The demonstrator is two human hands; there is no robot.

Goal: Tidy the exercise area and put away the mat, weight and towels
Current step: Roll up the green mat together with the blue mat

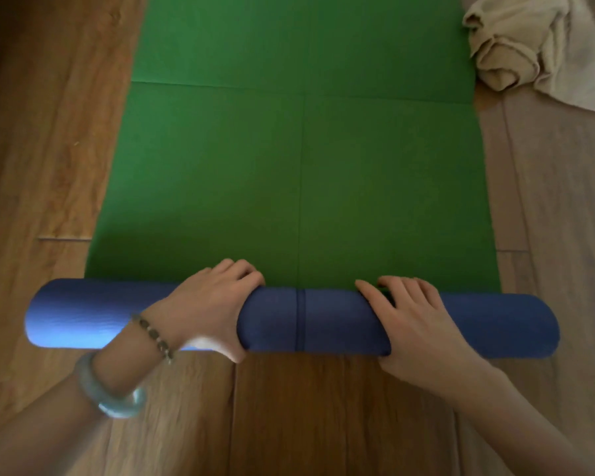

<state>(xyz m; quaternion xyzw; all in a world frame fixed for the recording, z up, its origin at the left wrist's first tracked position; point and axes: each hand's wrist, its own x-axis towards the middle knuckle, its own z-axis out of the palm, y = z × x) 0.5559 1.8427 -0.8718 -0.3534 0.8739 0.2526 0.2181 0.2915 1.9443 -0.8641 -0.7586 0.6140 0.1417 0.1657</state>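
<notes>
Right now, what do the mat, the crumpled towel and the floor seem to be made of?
Mat: probably soft foam or rubber, matte, green on top and blue on its rolled underside; it curls into a thick roll.
Towel: looks like cream terry cloth, with soft, fuzzy folds.
Floor: wood or wood-look laminate, slightly glossy; plank seams and grain show.

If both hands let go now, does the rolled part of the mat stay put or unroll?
Likely springs back a bit: the rolled part is a loose, fat cylinder with no strap visible. It could roll on the smooth wood floor. Left hand and right hand press on it, suggesting foam that gives.
</notes>
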